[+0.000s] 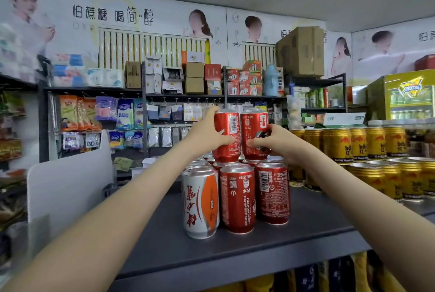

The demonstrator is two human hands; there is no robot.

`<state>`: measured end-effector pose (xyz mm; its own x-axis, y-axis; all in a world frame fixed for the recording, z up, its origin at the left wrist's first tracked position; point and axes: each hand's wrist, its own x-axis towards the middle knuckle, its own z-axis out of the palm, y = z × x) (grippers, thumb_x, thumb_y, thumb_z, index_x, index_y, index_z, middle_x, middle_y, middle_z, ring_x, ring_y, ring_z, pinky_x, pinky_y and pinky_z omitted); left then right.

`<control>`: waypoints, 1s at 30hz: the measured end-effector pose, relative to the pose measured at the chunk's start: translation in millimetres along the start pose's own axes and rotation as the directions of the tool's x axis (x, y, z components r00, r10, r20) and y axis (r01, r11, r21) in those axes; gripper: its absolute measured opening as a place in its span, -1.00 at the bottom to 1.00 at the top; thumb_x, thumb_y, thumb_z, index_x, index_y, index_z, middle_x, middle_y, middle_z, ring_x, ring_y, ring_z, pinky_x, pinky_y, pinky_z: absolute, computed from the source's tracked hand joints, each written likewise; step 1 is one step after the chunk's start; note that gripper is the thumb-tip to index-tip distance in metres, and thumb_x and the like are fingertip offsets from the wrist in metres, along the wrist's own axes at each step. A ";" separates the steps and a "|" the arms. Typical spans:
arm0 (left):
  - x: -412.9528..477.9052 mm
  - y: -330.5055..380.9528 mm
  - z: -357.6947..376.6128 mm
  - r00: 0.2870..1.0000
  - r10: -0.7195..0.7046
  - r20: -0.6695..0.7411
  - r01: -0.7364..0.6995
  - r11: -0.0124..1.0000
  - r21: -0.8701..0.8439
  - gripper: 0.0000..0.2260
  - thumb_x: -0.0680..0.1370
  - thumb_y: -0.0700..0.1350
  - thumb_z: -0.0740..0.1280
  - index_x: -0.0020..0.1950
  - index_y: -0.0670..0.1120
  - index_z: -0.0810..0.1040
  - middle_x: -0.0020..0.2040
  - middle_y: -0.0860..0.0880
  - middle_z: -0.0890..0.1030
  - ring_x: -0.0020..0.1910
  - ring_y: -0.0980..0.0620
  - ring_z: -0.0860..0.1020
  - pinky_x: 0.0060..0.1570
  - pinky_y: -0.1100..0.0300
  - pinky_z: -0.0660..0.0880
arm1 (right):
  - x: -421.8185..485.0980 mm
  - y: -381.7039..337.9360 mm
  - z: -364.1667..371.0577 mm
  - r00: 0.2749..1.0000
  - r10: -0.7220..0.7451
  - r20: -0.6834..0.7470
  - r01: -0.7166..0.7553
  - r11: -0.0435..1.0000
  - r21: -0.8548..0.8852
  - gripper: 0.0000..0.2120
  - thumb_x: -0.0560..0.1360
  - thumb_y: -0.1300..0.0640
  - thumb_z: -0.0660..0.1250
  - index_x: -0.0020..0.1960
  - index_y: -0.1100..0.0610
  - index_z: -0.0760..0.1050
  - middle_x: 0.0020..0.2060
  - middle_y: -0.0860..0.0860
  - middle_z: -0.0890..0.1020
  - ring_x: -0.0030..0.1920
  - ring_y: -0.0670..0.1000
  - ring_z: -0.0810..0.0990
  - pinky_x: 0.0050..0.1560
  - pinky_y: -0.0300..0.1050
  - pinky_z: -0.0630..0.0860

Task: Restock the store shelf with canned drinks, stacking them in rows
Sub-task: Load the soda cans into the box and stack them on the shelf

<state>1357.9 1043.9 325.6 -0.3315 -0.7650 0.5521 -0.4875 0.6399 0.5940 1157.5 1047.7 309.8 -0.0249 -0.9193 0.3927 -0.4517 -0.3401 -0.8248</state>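
Observation:
Two red cans stand side by side on top of the lower row of cans on the dark shelf (270, 240). My left hand (207, 132) grips the left upper red can (227, 136). Beside it, my right hand (277, 143) grips the right upper red can (255, 132). Below them, at the front of the row, stand an orange-and-white can (201, 202) and two red cans (237, 200) (273, 193), with more can tops behind them, partly hidden.
Gold cans (367, 143) are stacked in two layers to the right on the same shelf. A white divider panel (70, 181) stands at the left end of the shelf. Behind are racks of hanging goods and boxes, and a yellow drinks fridge (409, 96) at right.

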 end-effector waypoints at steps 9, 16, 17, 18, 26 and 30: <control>-0.4 -0.6 3.1 1.000 -0.016 -0.006 0.016 0.999 -0.028 -0.20 0.48 -0.10 0.44 0.54 0.05 -0.02 0.34 -0.09 0.44 0.04 0.11 0.44 -0.38 0.39 0.42 | -1.2 4.5 1.2 0.998 0.017 0.058 -0.020 0.999 0.047 -0.46 0.35 0.15 0.52 0.23 0.05 0.34 0.02 0.05 0.63 -0.03 0.06 0.65 -0.05 -0.04 0.56; -3.3 0.8 4.9 1.000 -0.019 -0.014 0.019 1.000 0.001 -0.15 0.45 -0.12 0.46 0.53 0.02 -0.07 0.38 -0.11 0.39 0.08 0.06 0.46 -0.27 0.36 0.44 | -0.9 5.1 -0.8 0.997 0.019 0.068 -0.022 0.999 0.041 -0.46 0.35 0.15 0.52 0.20 0.01 0.30 0.02 0.03 0.61 -0.01 0.05 0.63 -0.05 -0.05 0.54; -3.5 1.4 5.3 1.000 -0.022 -0.013 0.022 1.000 -0.005 -0.14 0.45 -0.13 0.46 0.53 0.01 -0.07 0.39 -0.12 0.38 0.13 0.05 0.47 -0.29 0.36 0.44 | -1.7 5.0 -1.2 0.997 0.018 0.071 -0.021 0.999 0.041 -0.47 0.35 0.15 0.52 0.18 0.00 0.30 0.02 0.03 0.61 -0.01 0.05 0.63 -0.04 -0.05 0.54; -3.7 2.0 6.1 1.000 -0.027 -0.014 0.027 1.000 -0.013 -0.13 0.45 -0.14 0.46 0.53 0.01 -0.09 0.40 -0.12 0.37 0.19 0.02 0.48 -0.26 0.34 0.46 | -2.4 4.8 -1.2 0.997 0.015 0.078 -0.018 0.999 0.048 -0.50 0.35 0.15 0.51 0.16 -0.01 0.31 0.02 0.02 0.61 -0.01 0.04 0.63 -0.05 -0.06 0.54; -7.3 5.3 9.5 0.998 -0.050 -0.039 0.051 0.998 0.031 -0.06 0.43 -0.14 0.48 0.54 0.00 -0.16 0.41 -0.12 0.36 0.21 0.01 0.48 -0.02 0.19 0.53 | -7.4 3.7 1.0 0.999 0.020 0.037 -0.022 0.998 0.054 -0.29 0.33 0.12 0.54 0.35 0.08 0.23 0.06 0.03 0.57 0.03 0.06 0.60 -0.01 -0.02 0.54; -15.4 7.8 4.2 0.992 0.013 -0.125 0.016 0.974 0.226 -0.24 0.48 -0.06 0.42 0.53 -0.05 0.01 0.40 -0.10 0.37 0.27 -0.06 0.44 -0.04 0.27 0.41 | -11.7 7.0 1.5 0.997 -0.034 -0.069 0.034 0.999 -0.010 -0.15 0.36 0.10 0.52 0.47 0.09 0.09 0.12 0.01 0.53 0.05 0.01 0.58 0.02 -0.02 0.54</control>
<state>1355.8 1060.3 319.2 -0.2340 -0.7417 0.6286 -0.6625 0.5949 0.4553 1156.0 1055.8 298.8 -0.0707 -0.8913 0.4479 -0.4610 -0.3690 -0.8071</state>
